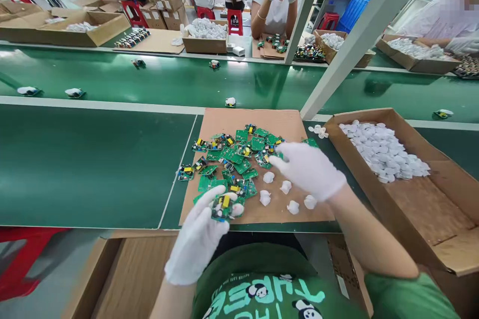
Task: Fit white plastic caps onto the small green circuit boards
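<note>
My left hand (200, 237), in a white glove, is closed round a small green circuit board (223, 207) with a yellow component facing up. My right hand (310, 169), also gloved, hovers at the right edge of a heap of similar circuit boards (234, 157); its thumb and fingers are apart, and nothing shows between them. The heap lies on a flat cardboard sheet (213, 119). Below my right hand, several small white pieces (265, 198) are spread over the sheet.
To the right stands an open cardboard box (441, 209) partly filled with white pieces (385, 152). A slanted metal post (348, 45) rises behind the sheet. Beyond runs a green conveyor belt (168, 79) carrying scattered boards. Co-workers sit across it, among more boxes.
</note>
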The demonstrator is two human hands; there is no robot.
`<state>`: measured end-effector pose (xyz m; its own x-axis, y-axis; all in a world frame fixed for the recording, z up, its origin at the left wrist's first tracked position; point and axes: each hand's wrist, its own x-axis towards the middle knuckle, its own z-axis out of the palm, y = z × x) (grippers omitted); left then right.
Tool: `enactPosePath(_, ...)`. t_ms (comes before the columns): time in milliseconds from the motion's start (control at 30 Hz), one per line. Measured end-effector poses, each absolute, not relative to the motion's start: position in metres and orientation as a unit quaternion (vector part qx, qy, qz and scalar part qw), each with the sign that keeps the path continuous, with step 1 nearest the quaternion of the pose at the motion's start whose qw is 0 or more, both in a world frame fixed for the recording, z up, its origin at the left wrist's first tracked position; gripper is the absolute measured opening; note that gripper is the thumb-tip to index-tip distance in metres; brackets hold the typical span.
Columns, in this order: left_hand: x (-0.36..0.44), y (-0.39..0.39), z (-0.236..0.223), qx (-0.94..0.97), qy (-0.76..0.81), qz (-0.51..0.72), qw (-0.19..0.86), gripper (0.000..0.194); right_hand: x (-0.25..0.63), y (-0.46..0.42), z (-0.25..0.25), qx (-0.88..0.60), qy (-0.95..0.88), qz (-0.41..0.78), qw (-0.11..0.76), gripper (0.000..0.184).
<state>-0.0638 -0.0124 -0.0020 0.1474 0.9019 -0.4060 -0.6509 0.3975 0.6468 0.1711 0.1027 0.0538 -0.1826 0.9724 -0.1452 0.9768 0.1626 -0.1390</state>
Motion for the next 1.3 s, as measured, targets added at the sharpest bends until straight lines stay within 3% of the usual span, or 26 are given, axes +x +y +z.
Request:
enactPosePath(67,-0.045,-0.02,-0.009,0.147,0.371,0.525,0.752,0.033,0.17,0.075,0.038,0.639,0.761,-0.111,0.021,0.029)
enactPosePath(267,-0.01,-0.03,-0.018,0.152,0.304,0.511,0.789,0.029,0.155,0.055,-0.008,0.672,0.733,-0.081,-0.068,0.015)
enactPosePath(367,-0.005,-0.033,-0.019,0.138,0.297,0.504,0.799,0.029,0.158,0.051,-0.007,0.649,0.723,-0.169,-0.168,0.006)
enactPosePath(467,-0.004,-0.035,-0.018,0.148,0.277,0.512,0.8,0.031,0.168,0.035,0.004,0.594,0.645,-0.355,-0.324,0.03)
enactPosePath(567,-0.003,-0.033,-0.017,0.166,0.249,0.517,0.802,0.031,0.175,0.016,0.014,0.533,0.572,-0.477,-0.402,0.042)
enactPosePath(767,-0.003,-0.033,-0.013,0.173,0.252,0.499,0.811,0.027,0.174,0.001,0.013,0.483,0.519,-0.534,-0.461,0.029)
enactPosePath(833,-0.003,-0.034,-0.011,0.169,0.267,0.499,0.807,0.034,0.174,-0.001,0.007,0.466,0.519,-0.533,-0.479,0.023)
enactPosePath(933,-0.004,-0.036,-0.01,0.169,0.288,0.486,0.808,0.052,0.175,-0.005,-0.002,0.445,0.508,-0.534,-0.509,0.029)
enactPosePath(1167,0.0,-0.036,-0.019,0.236,0.299,0.452,0.807,0.044,0.18,-0.007,-0.004,0.461,0.504,-0.536,-0.496,0.035)
enactPosePath(1300,0.0,-0.037,-0.016,0.233,0.294,0.443,0.814,0.054,0.182,-0.005,-0.003,0.447,0.486,-0.556,-0.505,0.041)
